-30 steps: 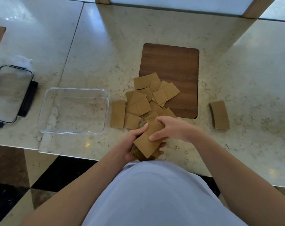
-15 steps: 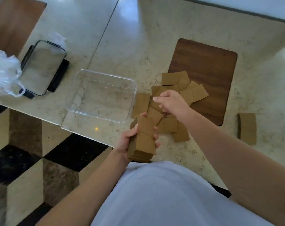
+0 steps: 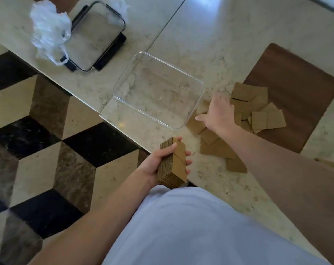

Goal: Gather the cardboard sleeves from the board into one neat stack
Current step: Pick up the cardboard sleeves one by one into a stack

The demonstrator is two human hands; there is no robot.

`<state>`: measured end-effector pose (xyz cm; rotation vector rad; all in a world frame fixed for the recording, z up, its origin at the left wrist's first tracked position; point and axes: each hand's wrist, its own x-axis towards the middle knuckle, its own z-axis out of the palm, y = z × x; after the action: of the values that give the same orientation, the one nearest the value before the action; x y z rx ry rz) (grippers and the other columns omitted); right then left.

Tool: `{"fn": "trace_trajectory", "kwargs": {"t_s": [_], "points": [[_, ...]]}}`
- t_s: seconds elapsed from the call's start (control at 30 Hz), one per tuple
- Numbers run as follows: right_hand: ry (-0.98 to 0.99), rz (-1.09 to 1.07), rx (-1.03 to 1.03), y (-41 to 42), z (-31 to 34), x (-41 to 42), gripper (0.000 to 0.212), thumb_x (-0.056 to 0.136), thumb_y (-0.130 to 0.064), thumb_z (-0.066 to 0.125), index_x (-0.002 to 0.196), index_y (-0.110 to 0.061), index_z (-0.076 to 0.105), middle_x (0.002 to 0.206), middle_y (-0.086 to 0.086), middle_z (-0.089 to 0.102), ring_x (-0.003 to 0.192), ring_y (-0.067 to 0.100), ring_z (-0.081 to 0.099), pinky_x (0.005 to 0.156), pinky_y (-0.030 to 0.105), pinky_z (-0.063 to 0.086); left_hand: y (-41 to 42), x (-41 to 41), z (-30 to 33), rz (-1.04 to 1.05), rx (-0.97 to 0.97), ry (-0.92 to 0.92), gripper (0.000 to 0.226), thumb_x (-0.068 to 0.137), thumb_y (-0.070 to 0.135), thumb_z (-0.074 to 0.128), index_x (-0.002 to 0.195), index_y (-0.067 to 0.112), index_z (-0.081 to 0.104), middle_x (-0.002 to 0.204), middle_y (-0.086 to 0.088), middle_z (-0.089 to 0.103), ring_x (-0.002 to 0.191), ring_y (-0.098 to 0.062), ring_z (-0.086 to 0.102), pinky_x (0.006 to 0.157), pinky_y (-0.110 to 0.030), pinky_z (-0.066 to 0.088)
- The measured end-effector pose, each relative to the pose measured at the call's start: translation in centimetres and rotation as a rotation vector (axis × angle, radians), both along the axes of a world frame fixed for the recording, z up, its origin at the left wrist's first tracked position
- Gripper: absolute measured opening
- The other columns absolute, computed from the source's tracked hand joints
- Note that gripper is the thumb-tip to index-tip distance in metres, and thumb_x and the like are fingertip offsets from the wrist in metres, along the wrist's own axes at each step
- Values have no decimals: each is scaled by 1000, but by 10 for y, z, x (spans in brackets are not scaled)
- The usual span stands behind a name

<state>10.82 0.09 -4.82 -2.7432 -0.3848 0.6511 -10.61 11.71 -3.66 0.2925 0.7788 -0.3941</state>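
Note:
My left hand [image 3: 158, 165] grips a thick stack of brown cardboard sleeves [image 3: 173, 163] just off the counter's front edge, near my body. Several loose sleeves [image 3: 258, 113] lie scattered across the near left corner of the dark wooden board [image 3: 300, 96] and on the counter beside it. My right hand [image 3: 217, 111] reaches out over the left end of this pile with its fingers spread and straight, resting on or just above a sleeve [image 3: 195, 124] beside the clear container.
An empty clear plastic container [image 3: 156, 88] stands on the marble counter [image 3: 229, 35] left of the sleeves. Further left lie its lid [image 3: 94, 35] with black clips and a crumpled plastic bag [image 3: 47, 29]. The patterned floor [image 3: 38, 140] lies below the counter edge.
The view has swung left and down. My right hand left the held stack and reached forward to the loose sleeves beside the container. My left hand keeps the stack.

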Motion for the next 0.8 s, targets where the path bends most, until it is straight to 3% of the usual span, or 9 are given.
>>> {"fn": "trace_trajectory", "kwargs": {"t_s": [0.1, 0.17, 0.27, 0.37, 0.43, 0.53, 0.6, 0.7, 0.8], "points": [[334, -187, 228, -21, 5, 3, 97, 76, -33, 89, 153, -7, 36, 149, 11, 51, 136, 31, 50, 97, 35, 42, -4, 10, 1, -49, 18, 41, 40, 89, 19, 73, 129, 20, 66, 116, -28, 69, 94, -45, 70, 75, -55, 59], [431, -292, 305, -40, 12, 0, 94, 76, -36, 88, 152, -11, 39, 150, 7, 51, 134, 29, 50, 102, 34, 43, -10, 17, 3, -90, 20, 48, 44, 88, 18, 74, 130, 19, 64, 115, -29, 68, 93, -45, 70, 74, -56, 59], [491, -421, 415, -73, 27, -7, 67, 74, -41, 88, 127, -17, 55, 122, -3, 64, 112, 22, 63, 89, 37, 54, -18, 27, 3, -143, 12, 54, 44, 89, 18, 72, 132, 18, 62, 114, -29, 66, 92, -44, 69, 73, -55, 59], [714, -596, 709, -107, 45, -20, 53, 70, -28, 91, 114, -13, 65, 115, 7, 73, 100, 23, 72, 87, 41, 61, -23, 35, 3, -166, -36, 82, 41, 94, 21, 67, 134, 19, 60, 114, -27, 62, 96, -43, 65, 75, -54, 57], [869, -571, 850, -119, 57, -35, 43, 70, -22, 91, 106, -13, 68, 103, 6, 76, 90, 19, 74, 74, 32, 61, -25, 39, 2, -187, -70, 74, 43, 95, 22, 68, 137, 19, 58, 112, -27, 63, 95, -43, 66, 77, -55, 57], [879, -271, 713, -110, 63, -63, 33, 73, -31, 89, 94, -20, 66, 85, -6, 70, 79, 9, 67, 64, 22, 52, -31, 44, 4, -317, -63, 24, 46, 90, 26, 73, 133, 14, 63, 112, -24, 69, 92, -41, 69, 79, -57, 58], [756, -119, 586, -95, 58, -79, 39, 72, -40, 89, 92, -21, 62, 84, -6, 65, 77, 9, 63, 65, 27, 52, -37, 45, 7, -419, -92, -4, 43, 90, 27, 70, 127, 6, 69, 113, -25, 70, 99, -42, 69, 82, -58, 57], [562, -72, 447, -78, 50, -87, 56, 63, -52, 91, 93, -22, 54, 92, -4, 63, 81, 14, 60, 69, 38, 54, -38, 44, 8, -419, -150, -5, 48, 93, 39, 64, 127, 6, 71, 116, -26, 70, 104, -44, 70, 86, -59, 57], [532, -31, 400, -76, 47, -80, 62, 57, -56, 93, 95, -29, 53, 101, -6, 56, 85, 14, 58, 62, 31, 55, -33, 37, 2, -386, -172, -63, 70, 90, 54, 69, 141, 7, 61, 125, -28, 66, 107, -45, 67, 84, -55, 58]]}}
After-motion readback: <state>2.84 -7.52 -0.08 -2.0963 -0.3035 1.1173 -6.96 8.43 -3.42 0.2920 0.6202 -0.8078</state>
